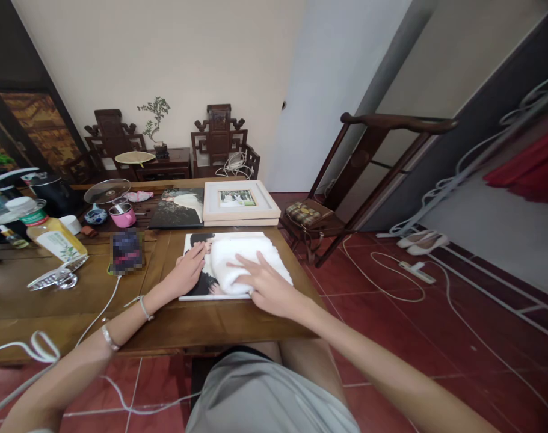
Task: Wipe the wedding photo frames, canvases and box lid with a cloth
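Observation:
A photo print (197, 282) lies flat on the wooden table (201, 328) in front of me. A white folded cloth (237, 255) rests on top of it. My right hand (267, 285) presses flat on the cloth, fingers stretched out. My left hand (187, 267) lies flat on the print's left edge, fingers spread, steadying it. Bracelets show on my left wrist.
Behind the print lie a dark photo (178, 207) and a white framed picture (240, 201). To the left are a phone (127, 252), a pink cup (123, 215), a bottle (57, 237) and white cables. A wooden chair (346, 180) stands at the right.

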Available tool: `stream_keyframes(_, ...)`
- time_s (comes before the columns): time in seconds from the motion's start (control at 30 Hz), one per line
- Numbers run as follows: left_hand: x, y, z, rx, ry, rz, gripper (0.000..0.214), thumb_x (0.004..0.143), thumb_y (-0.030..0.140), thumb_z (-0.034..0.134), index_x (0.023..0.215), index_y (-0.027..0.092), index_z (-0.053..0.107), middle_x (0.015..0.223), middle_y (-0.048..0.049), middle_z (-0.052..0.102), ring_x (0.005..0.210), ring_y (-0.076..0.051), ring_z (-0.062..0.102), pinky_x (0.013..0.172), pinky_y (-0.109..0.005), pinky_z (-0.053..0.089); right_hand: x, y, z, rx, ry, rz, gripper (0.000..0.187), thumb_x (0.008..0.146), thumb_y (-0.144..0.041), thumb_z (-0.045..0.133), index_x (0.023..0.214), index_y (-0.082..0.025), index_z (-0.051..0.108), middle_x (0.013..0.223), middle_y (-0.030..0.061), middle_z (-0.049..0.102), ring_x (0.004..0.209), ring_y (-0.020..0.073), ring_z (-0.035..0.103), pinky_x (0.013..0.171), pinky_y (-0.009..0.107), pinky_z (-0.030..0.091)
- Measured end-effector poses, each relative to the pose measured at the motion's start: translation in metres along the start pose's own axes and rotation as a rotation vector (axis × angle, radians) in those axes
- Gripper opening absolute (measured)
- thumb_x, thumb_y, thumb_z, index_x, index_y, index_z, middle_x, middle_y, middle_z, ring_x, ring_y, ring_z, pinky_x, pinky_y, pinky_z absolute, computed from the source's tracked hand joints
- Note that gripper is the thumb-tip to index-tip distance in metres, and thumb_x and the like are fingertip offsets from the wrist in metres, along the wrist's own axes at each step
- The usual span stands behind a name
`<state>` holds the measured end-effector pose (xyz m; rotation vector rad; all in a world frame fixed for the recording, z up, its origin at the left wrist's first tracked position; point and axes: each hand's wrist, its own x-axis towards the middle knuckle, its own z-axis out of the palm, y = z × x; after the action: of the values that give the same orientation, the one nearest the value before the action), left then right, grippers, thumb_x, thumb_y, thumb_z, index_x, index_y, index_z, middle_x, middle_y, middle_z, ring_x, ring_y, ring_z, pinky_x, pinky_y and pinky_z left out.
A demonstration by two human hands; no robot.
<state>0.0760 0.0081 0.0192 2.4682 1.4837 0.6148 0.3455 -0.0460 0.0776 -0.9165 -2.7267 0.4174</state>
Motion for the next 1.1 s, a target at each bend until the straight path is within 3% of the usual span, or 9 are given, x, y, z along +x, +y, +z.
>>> stream_keyframes(0.17, 0.001, 0.000, 0.000, 0.001, 0.004, 0.004, 0.049, 0.099, 0.028, 0.029, 0.145, 0.014, 0.039, 0.154, -0.0145, 0.036, 0.144, -0.026, 0.028, 0.116, -0.047, 0.028, 0.055, 0.037, 0.004, -0.094, 0.096, 0.038, 0.056, 0.068, 0.000, 0.043, 0.116, -0.017, 0.066, 0.141, 0.0152, 0.051, 0.140, 0.0316, 0.033, 0.111, 0.063, 0.018)
stream_keyframes(0.3, 0.000, -0.001, 0.000, 0.002, 0.007, 0.013, 0.050, 0.098, 0.028, 0.029, 0.145, 0.012, 0.038, 0.153, -0.0150, 0.036, 0.145, -0.025, 0.027, 0.116, -0.046, 0.028, 0.079, 0.052, 0.006, -0.150, 0.133, 0.019, 0.049, 0.073, -0.002, 0.045, 0.115, -0.014, 0.067, 0.137, 0.0193, 0.055, 0.139, 0.0326, 0.035, 0.109, 0.059, 0.024)
stream_keyframes(0.43, 0.000, -0.002, 0.000, 0.002, 0.002, 0.021, 0.050, 0.099, 0.029, 0.029, 0.145, 0.014, 0.037, 0.154, -0.0145, 0.035, 0.145, -0.025, 0.026, 0.115, -0.047, 0.028, 0.068, 0.047, 0.004, -0.127, 0.101, -0.016, 0.053, 0.069, 0.000, 0.044, 0.113, -0.018, 0.068, 0.143, 0.0129, 0.050, 0.141, 0.0337, 0.031, 0.109, 0.065, 0.021)
stream_keyframes(0.7, 0.000, 0.000, 0.000, 0.006, -0.003, 0.007, 0.050, 0.099, 0.028, 0.029, 0.146, 0.014, 0.037, 0.154, -0.0147, 0.034, 0.145, -0.025, 0.027, 0.116, -0.047, 0.028, -0.010, -0.010, 0.004, -0.072, -0.041, -0.121, 0.057, 0.061, 0.003, 0.042, 0.104, -0.019, 0.071, 0.148, 0.0058, 0.045, 0.144, 0.0313, 0.022, 0.114, 0.064, 0.012)
stream_keyframes(0.8, 0.000, 0.000, 0.000, 0.001, 0.000, 0.015, 0.049, 0.099, 0.028, 0.029, 0.146, 0.016, 0.036, 0.155, -0.0137, 0.034, 0.145, -0.025, 0.027, 0.116, -0.046, 0.028, -0.027, -0.023, 0.002, -0.020, -0.061, -0.167, 0.056, 0.059, 0.002, 0.041, 0.100, -0.021, 0.072, 0.146, 0.0031, 0.048, 0.144, 0.0276, 0.023, 0.116, 0.060, 0.012)
stream_keyframes(0.93, 0.000, 0.000, -0.001, -0.005, -0.005, 0.013, 0.049, 0.100, 0.028, 0.028, 0.147, 0.018, 0.035, 0.155, -0.0127, 0.034, 0.145, -0.024, 0.026, 0.116, -0.046, 0.028, -0.017, -0.011, -0.002, 0.029, -0.030, -0.110, 0.059, 0.057, 0.003, 0.041, 0.102, -0.022, 0.071, 0.143, 0.0041, 0.051, 0.142, 0.0232, 0.031, 0.116, 0.056, 0.018)
stream_keyframes(1.1, -0.001, 0.001, -0.002, 0.004, -0.024, -0.011, 0.049, 0.099, 0.027, 0.028, 0.146, 0.016, 0.037, 0.155, -0.0139, 0.033, 0.145, -0.025, 0.026, 0.116, -0.046, 0.027, 0.036, 0.032, -0.003, -0.059, 0.074, 0.073, 0.059, 0.064, 0.001, 0.043, 0.113, -0.019, 0.068, 0.144, 0.0112, 0.049, 0.141, 0.0284, 0.032, 0.113, 0.060, 0.020)
